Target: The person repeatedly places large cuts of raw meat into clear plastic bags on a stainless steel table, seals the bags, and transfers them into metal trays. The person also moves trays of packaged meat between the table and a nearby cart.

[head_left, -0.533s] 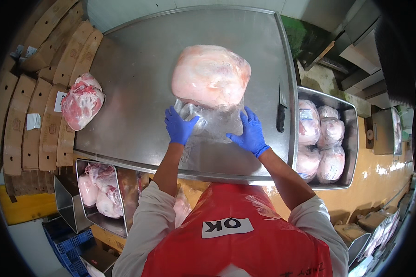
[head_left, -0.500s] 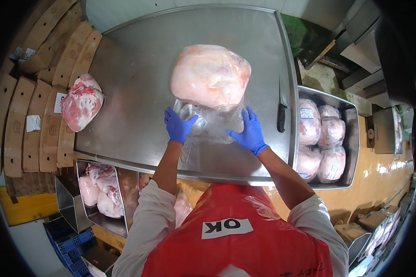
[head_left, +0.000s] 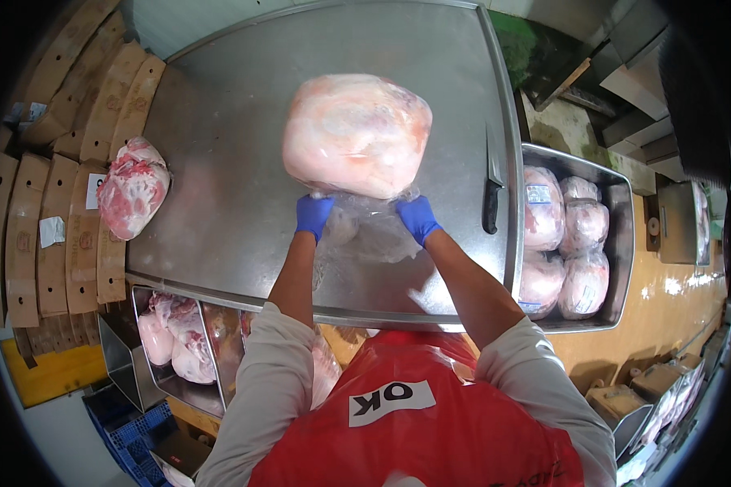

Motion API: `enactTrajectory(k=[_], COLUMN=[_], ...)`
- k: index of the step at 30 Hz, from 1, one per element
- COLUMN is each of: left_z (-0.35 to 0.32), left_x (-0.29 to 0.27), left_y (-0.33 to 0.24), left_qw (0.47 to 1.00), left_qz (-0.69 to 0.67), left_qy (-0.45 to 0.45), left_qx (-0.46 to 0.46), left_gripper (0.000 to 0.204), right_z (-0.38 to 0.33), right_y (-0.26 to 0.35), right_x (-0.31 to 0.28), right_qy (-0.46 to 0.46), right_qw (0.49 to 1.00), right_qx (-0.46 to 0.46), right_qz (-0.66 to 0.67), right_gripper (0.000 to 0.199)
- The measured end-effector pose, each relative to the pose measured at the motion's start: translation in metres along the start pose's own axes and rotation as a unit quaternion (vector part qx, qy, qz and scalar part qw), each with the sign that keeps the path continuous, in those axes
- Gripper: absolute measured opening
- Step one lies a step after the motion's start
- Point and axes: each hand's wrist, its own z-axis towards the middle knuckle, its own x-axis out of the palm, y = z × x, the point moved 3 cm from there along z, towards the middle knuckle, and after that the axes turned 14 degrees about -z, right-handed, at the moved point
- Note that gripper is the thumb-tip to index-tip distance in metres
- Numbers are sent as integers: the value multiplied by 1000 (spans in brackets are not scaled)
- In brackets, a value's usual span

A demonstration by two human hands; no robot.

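A large pale piece of meat (head_left: 357,134) in clear plastic lies on the steel table. The loose, crumpled end of its plastic bag (head_left: 374,231) spreads toward me. Both my hands wear blue gloves. At the meat's near left corner, my left hand (head_left: 313,216) is closed on the bag. My right hand (head_left: 417,219) grips it at the near right corner; the fingertips of both are partly hidden in the plastic. To the right of the meat, a black-handled knife (head_left: 491,203) rests near the table's right edge.
Another piece of meat (head_left: 134,191) sits at the table's left edge beside stacked cardboard boxes (head_left: 49,235). On the right stands a metal tub (head_left: 621,235) with several bagged pieces. A metal bin (head_left: 211,325) holding meat is below the table's front left edge.
My hands have gone from spread fingers over the loose plastic to closed on it, up against the meat. The bagged meat has shifted slightly left and turned a little.
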Motion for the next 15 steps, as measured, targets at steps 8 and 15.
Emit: enactTrajectory(k=[8, 15], left_z=[-71, -129], left_x=[13, 4], left_y=[17, 7], left_qw=[995, 944], left_qz=[89, -251], left_qy=[-29, 93], left_qx=[42, -194], left_gripper=[27, 25], right_z=[-27, -95], right_y=[-29, -56], right_x=[-9, -8], right_qy=[-20, 27], right_qw=[990, 998], right_qx=[-57, 37], right_qz=[-130, -47], right_gripper=[26, 27])
